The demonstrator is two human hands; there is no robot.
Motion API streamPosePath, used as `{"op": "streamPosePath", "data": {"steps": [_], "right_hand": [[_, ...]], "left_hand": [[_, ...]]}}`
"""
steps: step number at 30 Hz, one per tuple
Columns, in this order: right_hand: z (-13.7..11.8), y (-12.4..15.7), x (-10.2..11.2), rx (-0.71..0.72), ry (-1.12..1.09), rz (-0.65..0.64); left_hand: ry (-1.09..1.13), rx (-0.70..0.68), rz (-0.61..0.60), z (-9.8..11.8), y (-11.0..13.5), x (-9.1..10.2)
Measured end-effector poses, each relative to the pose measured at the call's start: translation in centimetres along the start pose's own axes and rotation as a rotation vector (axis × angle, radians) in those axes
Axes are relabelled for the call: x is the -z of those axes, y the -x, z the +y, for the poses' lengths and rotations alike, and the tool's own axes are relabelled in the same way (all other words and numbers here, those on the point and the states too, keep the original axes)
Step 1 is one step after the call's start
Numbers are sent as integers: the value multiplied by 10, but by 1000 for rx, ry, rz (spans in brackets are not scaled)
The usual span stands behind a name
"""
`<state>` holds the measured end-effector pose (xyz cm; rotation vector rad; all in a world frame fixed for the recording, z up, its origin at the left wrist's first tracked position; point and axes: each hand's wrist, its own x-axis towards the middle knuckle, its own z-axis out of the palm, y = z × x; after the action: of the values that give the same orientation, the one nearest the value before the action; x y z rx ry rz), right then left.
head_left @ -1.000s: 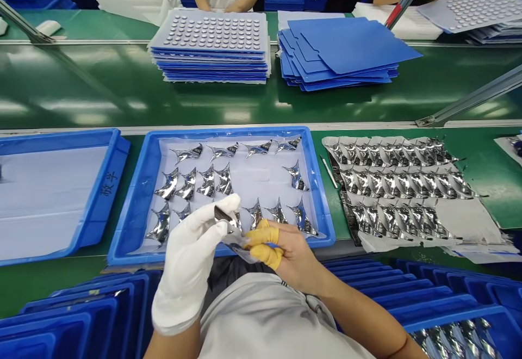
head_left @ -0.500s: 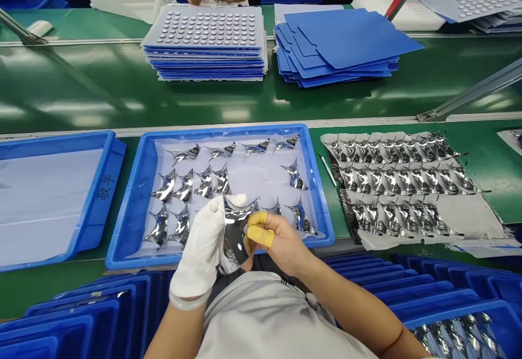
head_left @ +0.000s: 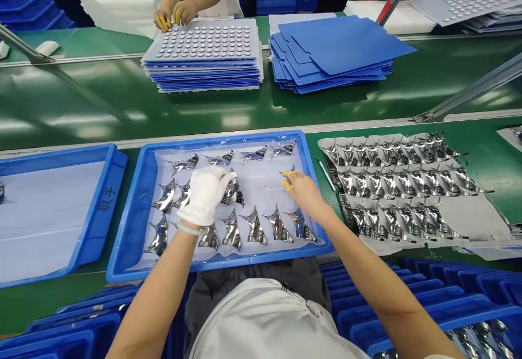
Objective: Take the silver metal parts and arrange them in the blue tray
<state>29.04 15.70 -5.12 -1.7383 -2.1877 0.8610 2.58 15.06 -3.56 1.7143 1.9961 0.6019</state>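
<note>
Over the blue tray [head_left: 142, 185], my left hand [head_left: 206, 196] in a white glove has its fingers closed at the top of a shiny chrome part [head_left: 234, 191] in the middle row. The part is pointed and curved, and my glove hides some of the pieces beside it. My right hand [head_left: 304, 193], with yellow finger cots, pinches a second chrome part [head_left: 292, 167] near the tray's right wall; most of that part is hidden beneath my fingers. More chrome parts [head_left: 255, 227] lie in rows on the white liner around both hands.
At right, rows of chrome parts [head_left: 387, 185] lie on paper, beside a white pen-like tool [head_left: 327, 174]. Another blue tray [head_left: 98, 206] stands at left. Beyond are stacked sheets with round pieces [head_left: 204, 70], blue sheets [head_left: 338, 49] and a co-worker's hands [head_left: 175, 13].
The chrome part held up before my body has gone down to the tray with my left hand. My right hand has moved right to another part. The co-worker's hands have shifted onto the sheet stack.
</note>
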Motion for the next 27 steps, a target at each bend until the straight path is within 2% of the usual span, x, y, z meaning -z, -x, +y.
{"op": "streamPosePath", "data": {"steps": [4, 7, 11, 15, 18, 22, 24, 27], "right_hand": [[5, -21, -8, 2, 231, -24], [9, -33, -16, 15, 328, -46], [12, -43, -15, 44, 375, -52], [0, -32, 1, 174, 334, -32], [-21, -6, 12, 365, 118, 21], [-53, 38, 16, 721, -441, 143], [-64, 56, 16, 735, -526, 159], [-72, 75, 14, 563, -599, 127]], "left_hand": [[-139, -78, -86, 1, -18, -27], [-150, -97, -113, 0, -20, -33], [-54, -60, -68, -5, -10, -22], [184, 2, -58, 4, 19, -4], [430, 0, -129, 25, 47, 5], [714, -32, -232, 49, 78, 8], [863, -4, -238, 52, 91, 7], [954, 104, -162, 48, 106, 7]]}}
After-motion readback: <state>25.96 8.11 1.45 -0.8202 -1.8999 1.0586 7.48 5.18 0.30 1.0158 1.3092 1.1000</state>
